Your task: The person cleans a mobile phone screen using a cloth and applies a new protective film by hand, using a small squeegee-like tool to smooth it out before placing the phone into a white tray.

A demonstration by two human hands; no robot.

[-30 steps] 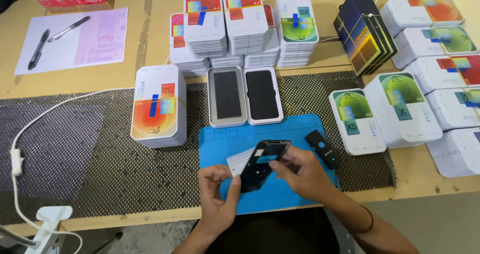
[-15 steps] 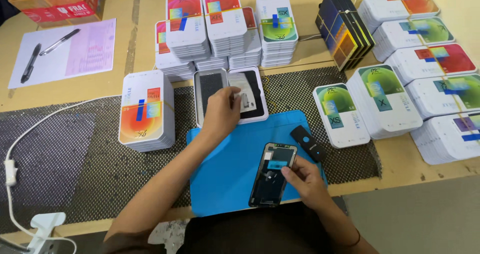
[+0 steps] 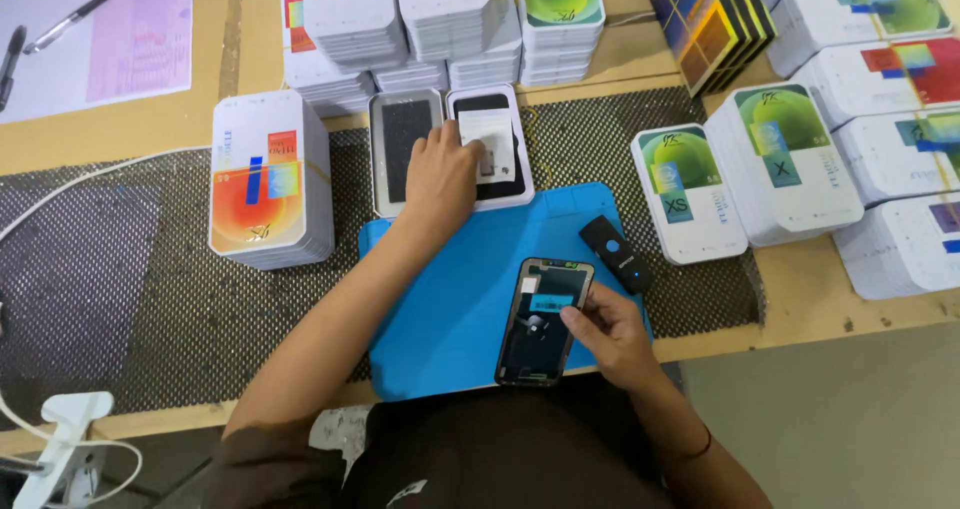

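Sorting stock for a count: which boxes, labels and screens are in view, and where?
White flat boxes with orange-red art: stack left of the mat.
White boxes with green art: stacks on the right.
Open white tray with dark insert: under the left hand.
Black phone screen panel: on blue mat, right hand touching it.

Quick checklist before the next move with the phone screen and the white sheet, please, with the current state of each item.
1. Right hand steadies the phone screen: ok.
2. Screen lies flat on the blue mat: ok.
3. Left hand rests on the white sheet in the open tray: ok.
4. Sheet fully seated in the tray: cannot tell.
5. Small black device lies clear of the screen: ok.
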